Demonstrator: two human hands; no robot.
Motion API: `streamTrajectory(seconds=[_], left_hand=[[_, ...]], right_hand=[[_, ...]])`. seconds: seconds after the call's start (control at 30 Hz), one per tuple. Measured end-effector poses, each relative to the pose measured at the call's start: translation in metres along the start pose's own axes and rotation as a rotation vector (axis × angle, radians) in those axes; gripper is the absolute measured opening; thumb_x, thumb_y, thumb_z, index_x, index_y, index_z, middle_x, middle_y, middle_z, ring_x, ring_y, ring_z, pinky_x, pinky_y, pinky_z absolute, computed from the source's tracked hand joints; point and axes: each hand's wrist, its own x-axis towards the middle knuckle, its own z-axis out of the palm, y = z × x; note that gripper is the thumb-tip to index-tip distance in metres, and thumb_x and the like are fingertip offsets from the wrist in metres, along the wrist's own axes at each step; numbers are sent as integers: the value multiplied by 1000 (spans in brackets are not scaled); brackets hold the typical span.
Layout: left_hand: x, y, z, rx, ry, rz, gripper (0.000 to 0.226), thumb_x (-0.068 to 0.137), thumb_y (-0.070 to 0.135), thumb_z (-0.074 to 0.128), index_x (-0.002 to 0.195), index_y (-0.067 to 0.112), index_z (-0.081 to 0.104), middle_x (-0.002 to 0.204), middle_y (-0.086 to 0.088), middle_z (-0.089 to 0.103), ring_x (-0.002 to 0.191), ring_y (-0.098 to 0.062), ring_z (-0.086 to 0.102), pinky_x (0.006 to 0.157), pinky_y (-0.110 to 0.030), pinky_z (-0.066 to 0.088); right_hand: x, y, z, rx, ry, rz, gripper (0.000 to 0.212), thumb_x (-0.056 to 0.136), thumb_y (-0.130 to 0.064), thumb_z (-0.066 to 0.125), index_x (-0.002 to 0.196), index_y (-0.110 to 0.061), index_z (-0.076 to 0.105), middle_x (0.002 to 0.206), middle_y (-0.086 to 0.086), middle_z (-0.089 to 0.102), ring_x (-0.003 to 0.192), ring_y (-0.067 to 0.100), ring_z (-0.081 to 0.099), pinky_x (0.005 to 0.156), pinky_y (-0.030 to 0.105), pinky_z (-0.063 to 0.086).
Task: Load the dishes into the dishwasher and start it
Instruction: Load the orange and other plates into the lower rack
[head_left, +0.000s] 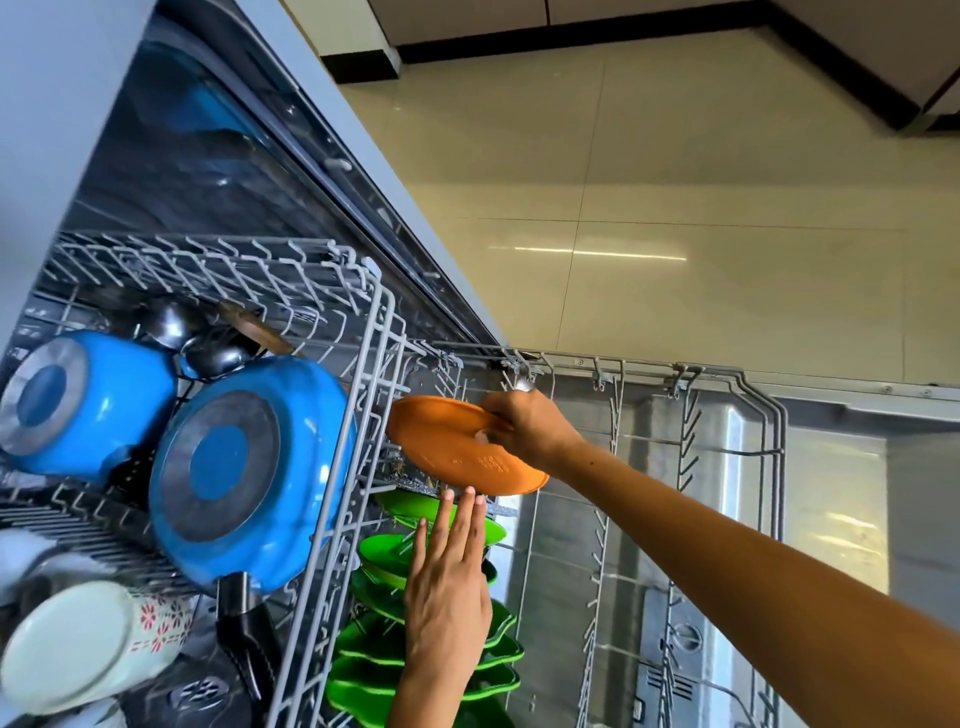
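Right hand (527, 423) grips orange plate (457, 441) over lower rack (769, 415); left hand (449, 582) flat, fingers straight, near green plates (374, 551).

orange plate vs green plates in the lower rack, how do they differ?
The orange plate is held by the right hand above the rack; the green plates already stand in a row in the lower rack. The orange plate is tilted near flat; the green plates stand on edge. Both look plastic.

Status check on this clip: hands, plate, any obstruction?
Right hand grips orange plate above lower rack. Left hand open, on green plates. Nothing blocking.
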Motion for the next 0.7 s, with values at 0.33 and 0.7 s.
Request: streamTrajectory(seconds=[0.33,0.7], left_hand=[[1,4,1,-3,14,-4,96,48,9,85,137,9,49,145,-5,43,136,-22,28,113,-38,5],[5,7,2,4,12,1,95,50,10,83,138,10,48,147,-4,42,137,-22,27,114,-38,6]], right_hand=[[8,-11,18,-89,-297,103,38,97,-11,42,135,-10,41,116,18,59,105,32,57,84,37,45],[15,-13,21,-232,-86,103,60,86,9,45,138,-20,44,111,18,62,100,35,61,84,39,48]])
